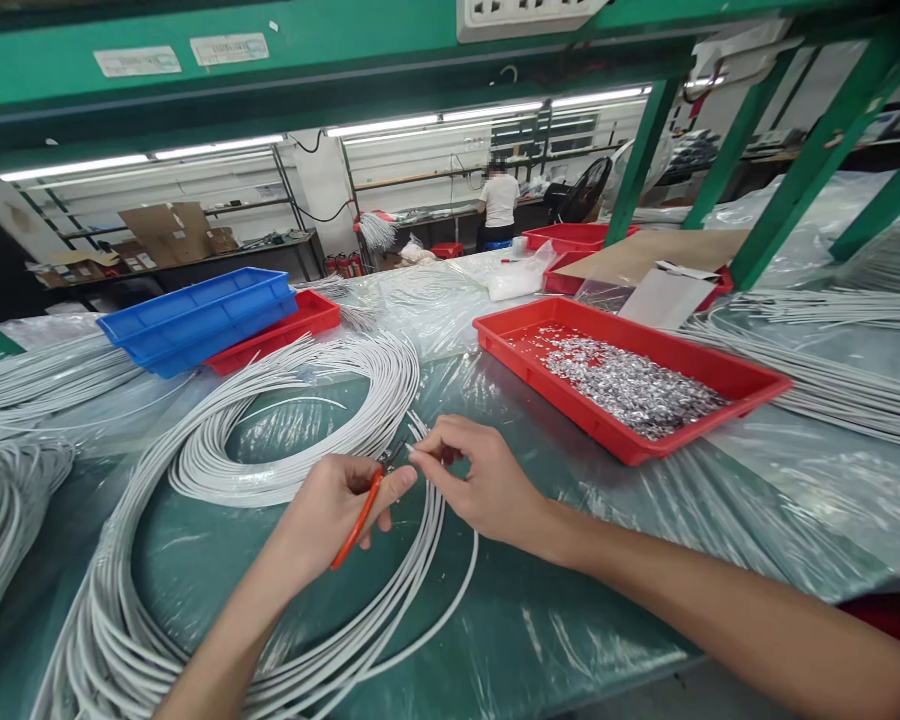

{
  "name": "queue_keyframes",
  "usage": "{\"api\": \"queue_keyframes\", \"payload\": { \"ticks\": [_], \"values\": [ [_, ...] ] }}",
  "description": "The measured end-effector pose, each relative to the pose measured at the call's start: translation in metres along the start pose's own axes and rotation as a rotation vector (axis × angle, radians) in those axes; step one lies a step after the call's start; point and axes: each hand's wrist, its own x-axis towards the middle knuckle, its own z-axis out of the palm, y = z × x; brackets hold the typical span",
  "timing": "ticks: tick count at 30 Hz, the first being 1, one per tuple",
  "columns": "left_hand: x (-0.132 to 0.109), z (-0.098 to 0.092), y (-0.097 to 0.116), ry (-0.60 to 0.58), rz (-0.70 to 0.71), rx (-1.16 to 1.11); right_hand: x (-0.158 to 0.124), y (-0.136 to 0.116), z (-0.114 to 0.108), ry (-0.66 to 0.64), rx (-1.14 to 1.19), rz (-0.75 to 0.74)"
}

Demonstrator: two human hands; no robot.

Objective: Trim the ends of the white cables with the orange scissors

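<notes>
My left hand [345, 510] is closed around a pair of pliers with orange handles [358, 522]; the dark jaws point up and right. Close to those jaws, my right hand [469, 470] pinches at the fingertips, by the end of a light grey cable. What exactly sits between the fingertips is too small to make out, but a cable runs down from there. Below and around both hands lies a large coil of light grey cables [112, 590], with a second coil [375, 400] just beyond.
To the right stands a red tray [562, 400] of small shiny metal pieces [637, 385]. A blue tray [195, 315] rests on a red tray [311, 315] at back left. More cables [840, 390] lie far right. A green shelf frame [390, 50] crosses overhead. A person [499, 200] stands far back.
</notes>
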Motion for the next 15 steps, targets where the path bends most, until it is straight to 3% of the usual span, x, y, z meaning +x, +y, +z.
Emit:
{"api": "queue_keyframes", "payload": {
  "ticks": [3, 6, 15],
  "values": [
    [-0.0011, -0.0063, 0.0039, 0.094, 0.098, 0.005, 0.002, -0.0028, -0.0024, -0.059, 0.147, 0.119],
    [-0.003, -0.0084, 0.0054, 0.193, 0.194, -0.04, 0.0023, -0.0064, -0.0042, -0.073, 0.18, 0.106],
    [-0.0075, -0.0054, 0.0054, 0.147, 0.255, -0.137, 0.0015, -0.0064, -0.0074, -0.122, 0.171, 0.009]
  ]
}}
